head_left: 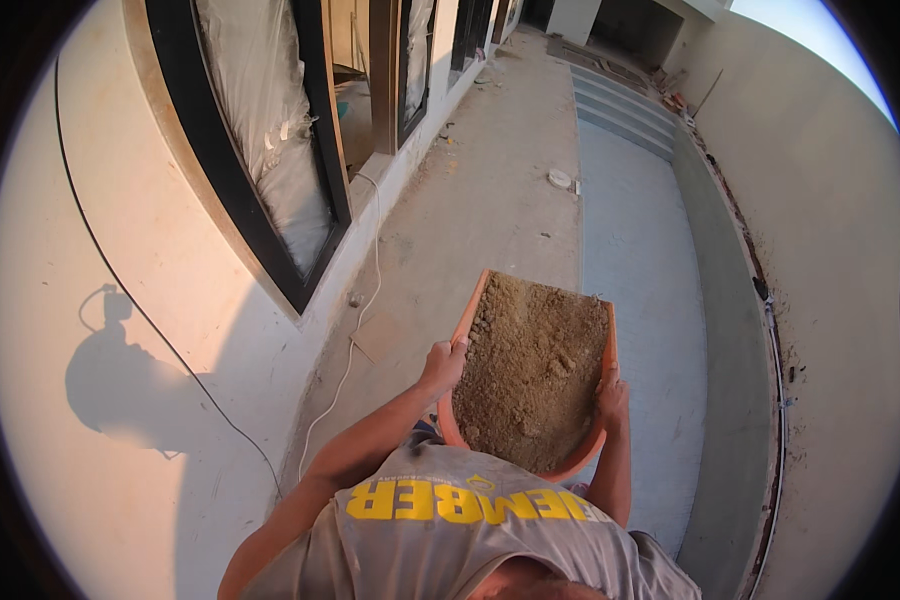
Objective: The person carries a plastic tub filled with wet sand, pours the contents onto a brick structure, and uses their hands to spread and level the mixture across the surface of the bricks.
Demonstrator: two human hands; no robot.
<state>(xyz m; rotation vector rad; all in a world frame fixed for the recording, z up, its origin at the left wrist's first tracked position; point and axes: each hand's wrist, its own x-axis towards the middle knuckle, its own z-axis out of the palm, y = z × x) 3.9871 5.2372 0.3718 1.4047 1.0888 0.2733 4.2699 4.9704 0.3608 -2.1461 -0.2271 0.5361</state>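
Note:
An orange, scoop-shaped carrier [453,420] filled with brown, crumbly soil [530,370] is held up in front of my body. Its far edge is straight, and its near end is rounded against my grey shirt. My left hand [444,366] grips the left rim, thumb over the edge. On the opposite rim my right hand [612,396] is closed in the same way. Both sets of fingers are partly hidden behind the carrier's sides.
A sunken, pale blue-grey basin [640,250] with steps [620,105] at its far end runs along the right. Left stands a wall with dark-framed windows [315,200]. A white cable [378,260] trails over the concrete walkway [500,190], where a round white cover [559,179] lies.

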